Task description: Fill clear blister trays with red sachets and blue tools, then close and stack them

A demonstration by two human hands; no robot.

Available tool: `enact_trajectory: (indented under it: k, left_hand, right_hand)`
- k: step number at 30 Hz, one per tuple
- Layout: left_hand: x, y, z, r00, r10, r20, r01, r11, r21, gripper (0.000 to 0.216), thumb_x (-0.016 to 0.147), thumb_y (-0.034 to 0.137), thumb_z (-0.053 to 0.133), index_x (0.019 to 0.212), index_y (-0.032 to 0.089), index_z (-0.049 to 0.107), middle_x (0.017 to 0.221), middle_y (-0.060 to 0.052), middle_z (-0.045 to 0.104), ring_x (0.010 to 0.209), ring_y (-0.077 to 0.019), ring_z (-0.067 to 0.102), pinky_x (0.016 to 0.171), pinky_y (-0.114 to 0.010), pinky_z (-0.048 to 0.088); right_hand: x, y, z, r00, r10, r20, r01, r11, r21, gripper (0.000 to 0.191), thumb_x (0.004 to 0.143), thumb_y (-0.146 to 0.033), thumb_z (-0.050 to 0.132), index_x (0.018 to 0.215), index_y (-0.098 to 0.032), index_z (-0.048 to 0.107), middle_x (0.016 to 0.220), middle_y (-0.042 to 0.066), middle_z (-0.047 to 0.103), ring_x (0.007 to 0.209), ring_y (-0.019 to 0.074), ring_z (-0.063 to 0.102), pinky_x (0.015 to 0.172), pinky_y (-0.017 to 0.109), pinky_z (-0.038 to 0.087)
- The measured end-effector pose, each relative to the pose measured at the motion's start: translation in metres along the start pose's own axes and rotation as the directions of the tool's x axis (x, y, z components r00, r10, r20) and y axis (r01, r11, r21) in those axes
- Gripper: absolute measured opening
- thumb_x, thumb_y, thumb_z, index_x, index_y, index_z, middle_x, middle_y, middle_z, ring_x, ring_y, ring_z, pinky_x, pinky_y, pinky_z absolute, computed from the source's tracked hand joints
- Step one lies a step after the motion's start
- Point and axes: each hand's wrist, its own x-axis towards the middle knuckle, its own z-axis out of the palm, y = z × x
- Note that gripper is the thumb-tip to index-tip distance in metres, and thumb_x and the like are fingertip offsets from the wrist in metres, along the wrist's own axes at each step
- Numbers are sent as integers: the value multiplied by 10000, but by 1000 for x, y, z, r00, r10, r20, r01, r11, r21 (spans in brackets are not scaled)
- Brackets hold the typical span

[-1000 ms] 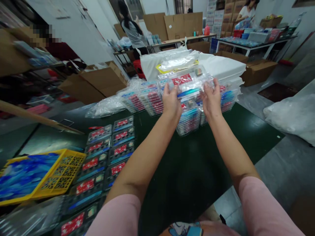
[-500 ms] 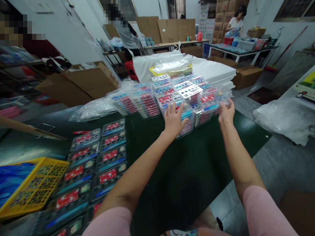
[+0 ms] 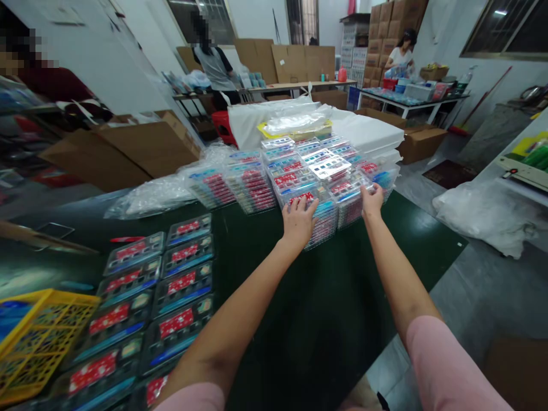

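Several stacks of clear plastic blister packs stand at the far side of the dark green table, each pack showing a red printed card and a blue strip. My left hand [image 3: 298, 224] lies on top of the front stack [image 3: 324, 224] with its fingers apart. Just right of it, my right hand [image 3: 371, 201] grips the right edge of a clear blister pack [image 3: 347, 188], which rests on top of the neighbouring stack. Its thumb and fingertips are partly hidden at the pack's edge. More packs [image 3: 182, 282] lie flat in two columns at the left.
A yellow plastic basket [image 3: 47, 337] with blue items is at the left edge. Clear plastic bags [image 3: 149, 193] and an open cardboard box [image 3: 128, 148] lie beyond the packs. White wrapped stacks [image 3: 368, 128] stand behind. Several people work in the background.
My right hand has moved left and down with the blister pack, which was raised and tilted and now sits on the stack. My left hand remains on the front stack. The camera view has shifted slightly.
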Motion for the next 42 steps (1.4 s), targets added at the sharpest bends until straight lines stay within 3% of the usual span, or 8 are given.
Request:
enact_trajectory:
  k: [4, 11, 15, 19, 27, 32, 36, 42]
  left_hand:
    - [0, -1, 1, 1000, 8, 11, -9, 999, 35, 517, 822, 218, 594, 1328, 324, 587, 1503, -142, 451, 1414, -394, 319, 1139, -618, 101]
    - [4, 1, 3, 1000, 0, -17, -1, 998, -68, 494, 804, 180, 630, 1282, 302, 628, 1486, -151, 469, 1430, -403, 296, 1151, -616, 80]
    - [5, 6, 0, 999, 22, 39, -27, 989, 145, 521, 839, 201, 613, 1351, 281, 572, 1502, -156, 448, 1414, -386, 333, 1140, -601, 165]
    - [3, 11, -6, 993, 57, 107, -95, 918, 386, 535, 893, 275, 566, 1424, 252, 498, 1525, -155, 418, 1402, -376, 355, 1117, -563, 260]
    - [1, 4, -10, 986, 107, 131, -154, 886, 437, 585, 894, 310, 574, 1463, 257, 447, 1555, -155, 371, 1440, -380, 294, 1109, -547, 297]
    - [0, -1, -8, 981, 141, 135, -187, 878, 441, 557, 894, 303, 574, 1440, 257, 479, 1558, -152, 366, 1443, -388, 288, 1113, -548, 290]
    - [0, -3, -7, 978, 143, 152, -197, 873, 446, 549, 903, 292, 557, 1444, 261, 473, 1549, -148, 384, 1440, -375, 301, 1117, -544, 284]
    - [1, -4, -8, 977, 149, 153, -204, 868, 452, 545, 900, 282, 561, 1438, 252, 480, 1532, -152, 410, 1427, -378, 324, 1110, -541, 289]
  right_hand:
    - [2, 0, -6, 999, -29, 22, 32, 985, -168, 668, 775, -418, 633, 1334, -81, 491, 1297, 202, 575, 1211, 273, 540, 1051, 427, 412]
    - [-18, 4, -8, 988, -149, 33, 152, 946, -286, 825, 814, -500, 606, 1465, -59, 359, 1500, 259, 371, 1431, 295, 327, 1157, 464, 281]
    - [-33, 13, -1, 961, -255, 111, 278, 874, -400, 880, 839, -599, 552, 1500, -67, 318, 1590, 266, 179, 1495, 341, 162, 1169, 535, 219]
    - [-35, 21, 14, 950, -288, 125, 310, 799, -515, 843, 920, -597, 399, 1510, -10, 268, 1584, 303, 151, 1492, 371, 153, 1149, 586, 223]
    - [-33, 34, 10, 939, -320, 128, 340, 798, -497, 659, 969, -383, 285, 1547, -78, 201, 1599, 271, 138, 1496, 358, 151, 1121, 628, 249]
    - [-27, 36, -15, 823, -493, 281, 555, 598, -577, 659, 855, -111, 384, 1507, -202, 354, 1625, 177, 141, 1509, 341, 88, 1137, 627, 218]
    - [-12, 32, -25, 680, -557, 477, 725, 413, -551, 539, 920, -99, 357, 1411, -267, 504, 1543, 101, 392, 1497, 300, 162, 1154, 634, 165]
    - [1, 32, -27, 619, -590, 518, 782, 401, -478, 383, 977, -192, 397, 1282, -258, 620, 1370, 117, 565, 1389, 277, 381, 1122, 581, 287]
